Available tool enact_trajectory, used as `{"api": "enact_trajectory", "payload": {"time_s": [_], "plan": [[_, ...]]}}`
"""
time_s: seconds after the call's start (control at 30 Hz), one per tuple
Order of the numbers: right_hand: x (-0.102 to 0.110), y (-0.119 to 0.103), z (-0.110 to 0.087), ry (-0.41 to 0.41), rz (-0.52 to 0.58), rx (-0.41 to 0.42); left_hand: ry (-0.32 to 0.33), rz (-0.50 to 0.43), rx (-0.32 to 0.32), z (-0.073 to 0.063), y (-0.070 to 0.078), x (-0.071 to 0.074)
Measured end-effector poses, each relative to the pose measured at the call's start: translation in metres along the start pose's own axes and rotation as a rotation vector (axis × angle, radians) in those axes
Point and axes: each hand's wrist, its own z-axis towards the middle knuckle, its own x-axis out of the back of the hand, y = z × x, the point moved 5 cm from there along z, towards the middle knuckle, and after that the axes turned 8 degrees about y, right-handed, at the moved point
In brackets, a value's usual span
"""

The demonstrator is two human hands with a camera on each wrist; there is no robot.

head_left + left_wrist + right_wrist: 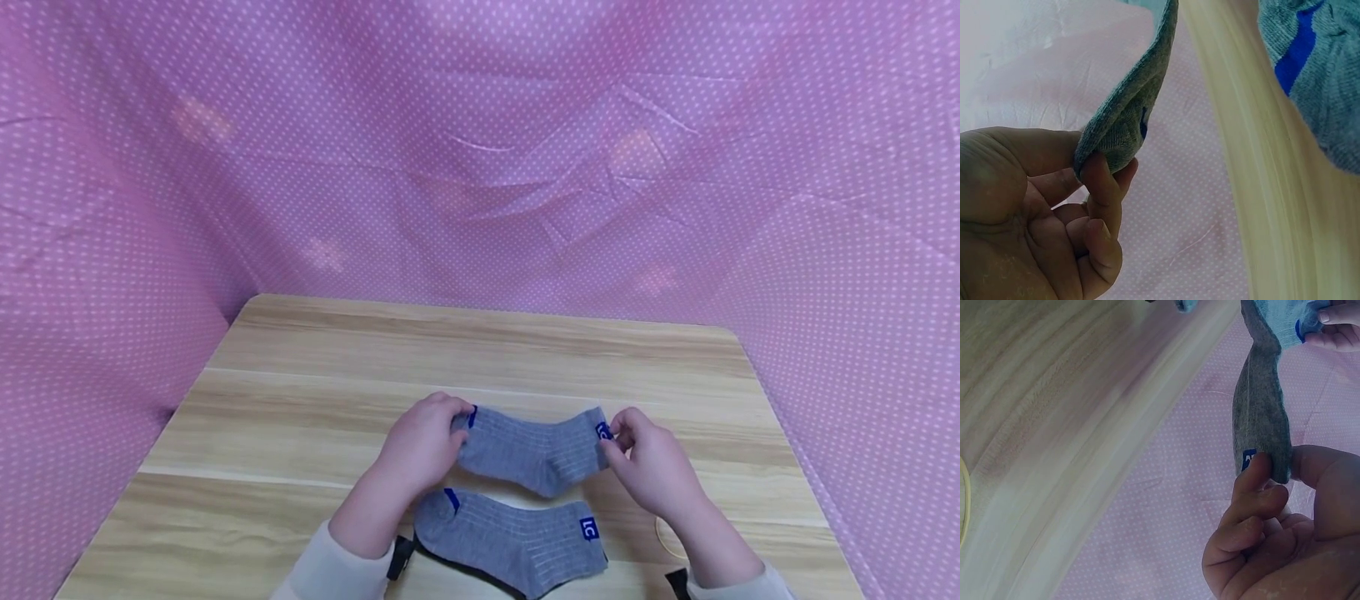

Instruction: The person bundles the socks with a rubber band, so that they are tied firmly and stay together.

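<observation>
A grey ribbed sock [517,446] with a blue label at its cuff is stretched sideways between my two hands. My left hand [423,437] pinches its toe end between thumb and fingers; the left wrist view shows the toe [1119,134] in that pinch. At the cuff, my right hand [652,458] pinches the edge beside the blue label [1248,457]. Closer to me, a second grey sock [510,533] with a similar label and a blue toe stripe lies flat on the table, dark material showing under its lower edge.
The wooden table [360,350] has rounded far corners. A thin yellow ring [660,537] lies near my right forearm, partly hidden by it. Pink dotted cloth [480,167] hangs behind the table and along both sides.
</observation>
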Motion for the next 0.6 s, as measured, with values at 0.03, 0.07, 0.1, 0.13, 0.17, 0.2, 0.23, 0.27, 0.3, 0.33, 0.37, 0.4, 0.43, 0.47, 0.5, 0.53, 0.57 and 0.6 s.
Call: {"api": "enact_trajectory", "payload": {"time_s": [0.03, 0.07, 0.1, 0.13, 0.17, 0.2, 0.23, 0.27, 0.3, 0.33, 0.37, 0.4, 0.43, 0.47, 0.5, 0.53, 0.57, 0.6], "plan": [[-0.0002, 0.0001, -0.0006, -0.007, 0.006, -0.004, -0.005, 0.000, 0.002, -0.0004, 0.0000, 0.0003], [-0.0003, 0.0003, -0.0013, -0.012, 0.011, -0.008, -0.010, 0.002, 0.003, -0.0007, 0.0000, 0.0005], [-0.0004, 0.0005, -0.0019, -0.017, 0.017, -0.011, -0.015, 0.005, 0.004, -0.0011, 0.0001, 0.0008], [-0.0005, 0.0006, -0.0026, -0.021, 0.022, -0.012, -0.021, 0.010, 0.005, -0.0014, 0.0001, 0.0010], [-0.0005, 0.0006, -0.0032, -0.024, 0.027, -0.012, -0.026, 0.014, 0.005, -0.0017, 0.0001, 0.0010], [-0.0005, 0.0007, -0.0037, -0.025, 0.031, -0.011, -0.030, 0.016, 0.007, -0.0019, -0.0001, 0.0009], [-0.0005, 0.0008, -0.0042, -0.025, 0.035, -0.008, -0.033, 0.019, 0.007, -0.0021, 0.0002, 0.0009], [-0.0005, 0.0009, -0.0047, -0.024, 0.037, -0.006, -0.035, 0.022, 0.007, -0.0023, 0.0004, 0.0011], [-0.0005, 0.0010, -0.0050, -0.024, 0.040, -0.003, -0.036, 0.023, 0.007, -0.0025, 0.0006, 0.0012], [-0.0005, 0.0011, -0.0055, -0.024, 0.041, -0.001, -0.036, 0.025, 0.008, -0.0026, 0.0006, 0.0012], [-0.0005, 0.0012, -0.0059, -0.025, 0.042, 0.001, -0.037, 0.026, 0.008, -0.0027, 0.0007, 0.0012], [-0.0004, 0.0013, -0.0063, -0.025, 0.043, 0.002, -0.038, 0.027, 0.009, -0.0028, 0.0009, 0.0014], [-0.0004, 0.0015, -0.0066, -0.027, 0.044, 0.002, -0.039, 0.028, 0.009, -0.0030, 0.0012, 0.0015], [-0.0005, 0.0016, -0.0070, -0.029, 0.044, 0.001, -0.041, 0.029, 0.010, -0.0032, 0.0012, 0.0015], [-0.0005, 0.0017, -0.0073, -0.032, 0.045, 0.000, -0.042, 0.028, 0.011, -0.0034, 0.0013, 0.0016], [-0.0006, 0.0018, -0.0075, -0.036, 0.048, -0.003, -0.044, 0.029, 0.011, -0.0036, 0.0016, 0.0016], [-0.0007, 0.0018, -0.0078, -0.040, 0.050, -0.006, -0.045, 0.030, 0.011, -0.0039, 0.0020, 0.0018], [-0.0008, 0.0018, -0.0081, -0.045, 0.053, -0.011, -0.047, 0.032, 0.010, -0.0043, 0.0024, 0.0020]]}}
